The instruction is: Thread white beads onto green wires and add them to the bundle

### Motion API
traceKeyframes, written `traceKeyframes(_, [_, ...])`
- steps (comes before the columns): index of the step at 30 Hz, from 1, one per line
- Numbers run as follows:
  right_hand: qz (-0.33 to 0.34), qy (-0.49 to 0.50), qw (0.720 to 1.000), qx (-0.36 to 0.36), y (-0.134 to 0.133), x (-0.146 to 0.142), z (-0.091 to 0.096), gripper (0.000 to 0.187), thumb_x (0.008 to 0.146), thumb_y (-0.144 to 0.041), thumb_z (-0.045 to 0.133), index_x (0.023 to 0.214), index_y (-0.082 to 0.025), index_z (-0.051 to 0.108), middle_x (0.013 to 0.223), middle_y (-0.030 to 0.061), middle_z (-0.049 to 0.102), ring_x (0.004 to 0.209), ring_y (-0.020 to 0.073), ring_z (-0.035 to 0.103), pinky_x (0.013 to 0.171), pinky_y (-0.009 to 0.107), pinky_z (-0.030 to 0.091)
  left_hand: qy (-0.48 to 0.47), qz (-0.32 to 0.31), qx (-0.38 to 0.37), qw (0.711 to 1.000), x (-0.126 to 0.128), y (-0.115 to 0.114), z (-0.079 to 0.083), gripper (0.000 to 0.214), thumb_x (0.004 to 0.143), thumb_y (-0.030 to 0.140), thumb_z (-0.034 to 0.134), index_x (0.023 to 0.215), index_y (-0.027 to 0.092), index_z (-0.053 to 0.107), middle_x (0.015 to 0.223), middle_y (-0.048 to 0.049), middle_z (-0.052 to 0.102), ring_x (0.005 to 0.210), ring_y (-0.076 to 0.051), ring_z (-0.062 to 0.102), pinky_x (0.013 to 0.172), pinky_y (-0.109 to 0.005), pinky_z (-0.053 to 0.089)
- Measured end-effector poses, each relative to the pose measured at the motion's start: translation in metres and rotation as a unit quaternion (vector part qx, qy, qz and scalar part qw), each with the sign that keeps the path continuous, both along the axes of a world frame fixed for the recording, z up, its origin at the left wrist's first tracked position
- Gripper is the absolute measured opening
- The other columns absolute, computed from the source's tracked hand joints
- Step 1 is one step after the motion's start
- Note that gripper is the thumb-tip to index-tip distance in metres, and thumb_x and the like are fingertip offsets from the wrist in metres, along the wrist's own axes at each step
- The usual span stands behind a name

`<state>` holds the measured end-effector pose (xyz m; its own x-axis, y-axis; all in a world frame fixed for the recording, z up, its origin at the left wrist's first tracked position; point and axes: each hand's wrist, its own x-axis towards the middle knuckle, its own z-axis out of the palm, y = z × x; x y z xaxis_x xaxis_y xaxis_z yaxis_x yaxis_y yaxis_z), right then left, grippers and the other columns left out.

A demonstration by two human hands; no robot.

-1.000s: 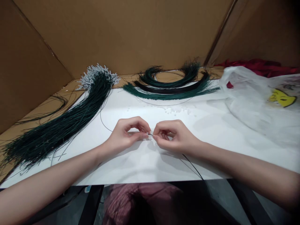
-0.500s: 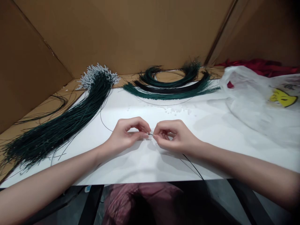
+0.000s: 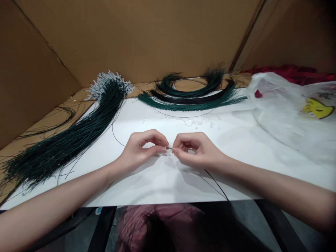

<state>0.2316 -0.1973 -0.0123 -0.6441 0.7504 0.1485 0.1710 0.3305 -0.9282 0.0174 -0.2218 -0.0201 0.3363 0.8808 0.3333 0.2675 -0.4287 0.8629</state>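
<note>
Since a sec ago both hands have come up a tiny bit off the white sheet (image 3: pixel 157 189) on the bench. The pinch spots are about as close as before. So the work is at the same spot: the wire end sits btw the two pinches.

L hand (image 3: pixel 140 148): thumb and 1st finger pressed shut. What is in the pinch is too small to tell. R hand (image 3: pixel 195 150): fingers pinched shut on a thin dark wire (image 3: pixel 215 183). Its short end pokes out toward the L fingers, almost touching them. The rest runs back under the R wrist and off the near bench edge.

Just past the fingers lie loose white beads (image 3: pixel 195 122). Farther past them are curved green bundles (image 3: pixel 191 99). Off to the L of the fingers is a long green bundle w/ white tips (image 3: pixel 73 140).

Well off to the R of the fingers is a thin plastic bag (image 3: pixel 288 119), lying flat and crumpled. A yellow shape (image 3: pixel 316 109) shows on or in it; can't tell which. Red cloth (image 3: pixel 291 71) lies behind the bag. Cardboard walls (image 3: pixel 147 38) stand around the bench like a big box.
</note>
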Motion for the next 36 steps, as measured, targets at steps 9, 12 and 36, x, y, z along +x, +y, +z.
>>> traceKeyframes(9, [0.004,0.002,1.0,-0.012,0.0003,-0.0008,-0.0003,0.007,0.076,-0.01,0.056,0.071,-0.014,0.059,0.063,-0.0029,0.049,0.06,0.0088,0.043,0.056,0.023,0.033,-0.016,-0.001,0.01,1.0,0.0021,0.0007,0.0001,0.014,0.081,0.013,0.073,0.092,0.018,0.067,0.085,-0.0008,0.071,0.078,-0.01,0.069,0.072,-0.018,0.056])
traceKeyframes(12, [0.002,0.001,1.0,-0.013,0.0006,-0.0015,0.0002,0.007,0.075,-0.01,0.055,0.07,-0.014,0.058,0.062,-0.0033,0.048,0.059,0.0086,0.042,0.055,0.023,0.032,-0.015,-0.001,0.013,1.0,0.0024,0.0006,0.0007,0.014,0.08,0.013,0.073,0.092,0.017,0.067,0.085,-0.0008,0.071,0.078,-0.01,0.069,0.072,-0.018,0.056])
traceKeyframes(36, [0.008,-0.024,0.999,0.046,-0.0002,-0.0019,-0.0079,0.009,0.076,-0.011,0.055,0.068,-0.015,0.057,0.061,-0.0033,0.047,0.056,0.0082,0.042,0.053,0.023,0.033,0.071,0.021,0.062,0.995,0.0062,-0.0037,0.0,0.015,0.08,0.009,0.07,0.091,0.017,0.067,0.081,-0.0004,0.07,0.074,-0.011,0.067,0.068,-0.019,0.055])
